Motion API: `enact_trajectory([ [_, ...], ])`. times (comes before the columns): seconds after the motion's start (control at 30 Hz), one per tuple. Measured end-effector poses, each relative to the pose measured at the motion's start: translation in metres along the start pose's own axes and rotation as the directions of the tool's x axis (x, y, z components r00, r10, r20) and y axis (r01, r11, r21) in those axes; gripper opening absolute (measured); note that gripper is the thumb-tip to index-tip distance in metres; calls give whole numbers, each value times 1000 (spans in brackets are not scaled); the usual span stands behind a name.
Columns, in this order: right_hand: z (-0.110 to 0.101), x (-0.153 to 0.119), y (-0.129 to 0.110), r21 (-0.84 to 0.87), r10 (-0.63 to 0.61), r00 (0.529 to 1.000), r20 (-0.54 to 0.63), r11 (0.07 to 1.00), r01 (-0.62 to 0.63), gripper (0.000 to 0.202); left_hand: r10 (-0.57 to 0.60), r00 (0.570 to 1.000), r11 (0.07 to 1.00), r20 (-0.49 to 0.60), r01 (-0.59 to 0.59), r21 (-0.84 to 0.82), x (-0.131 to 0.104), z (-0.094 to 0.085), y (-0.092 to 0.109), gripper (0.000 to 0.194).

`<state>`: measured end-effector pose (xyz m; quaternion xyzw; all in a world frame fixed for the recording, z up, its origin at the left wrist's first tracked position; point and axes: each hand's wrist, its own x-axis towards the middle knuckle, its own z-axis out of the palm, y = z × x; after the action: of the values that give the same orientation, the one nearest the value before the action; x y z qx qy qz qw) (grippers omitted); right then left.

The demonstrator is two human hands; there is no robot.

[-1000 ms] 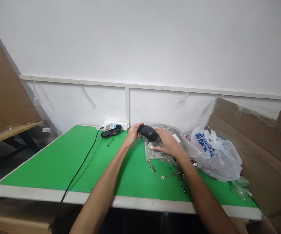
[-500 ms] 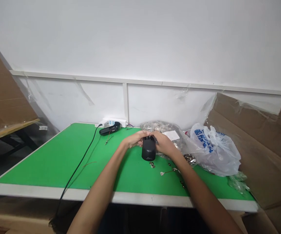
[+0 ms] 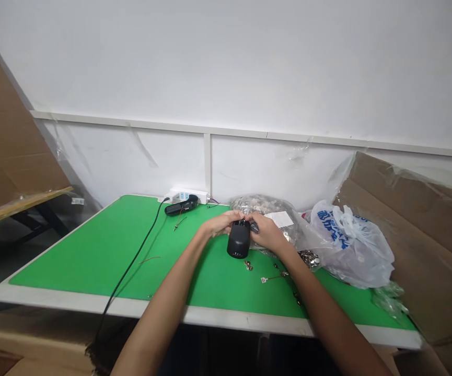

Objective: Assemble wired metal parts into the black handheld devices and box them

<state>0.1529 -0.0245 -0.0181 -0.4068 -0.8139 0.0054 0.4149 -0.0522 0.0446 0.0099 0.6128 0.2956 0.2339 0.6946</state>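
Observation:
A black rounded handheld device [image 3: 239, 243] is held up over the green tabletop, with a row of small pale marks at its near end. My left hand [image 3: 221, 223] is closed on its far left side, fingertips near the top. On the other side, my right hand [image 3: 265, 231] grips the far right part, and the two sets of fingertips meet there. What they pinch at that end is too small to make out. Small metal pieces [image 3: 248, 265] lie just below the device. A thin cord with a white charm [image 3: 264, 280] rests beside my right forearm.
Behind my hands lies a clear bag of small parts [image 3: 257, 202]; a white plastic bag [image 3: 351, 248] is at right. A black tool [image 3: 181, 206] lies against a white power strip [image 3: 178, 194]. A black cable [image 3: 137, 256] crosses the left side. Cardboard [image 3: 414, 230] stands at right.
The view has shifted slightly, so the table sits a little further right. Both hands keep hold of the black device, with only slight finger movement.

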Motion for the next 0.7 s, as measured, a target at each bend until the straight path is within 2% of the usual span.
enact_trajectory([
  [0.33,3,-1,3,-61,-81,996,-49,995,78,17,113,993,987,26,-109,-119,4,-2,-4,50],
  [0.7,4,-1,7,-115,-72,997,3,991,72,15,144,989,980,20,-140,-143,7,-2,-9,55],
])
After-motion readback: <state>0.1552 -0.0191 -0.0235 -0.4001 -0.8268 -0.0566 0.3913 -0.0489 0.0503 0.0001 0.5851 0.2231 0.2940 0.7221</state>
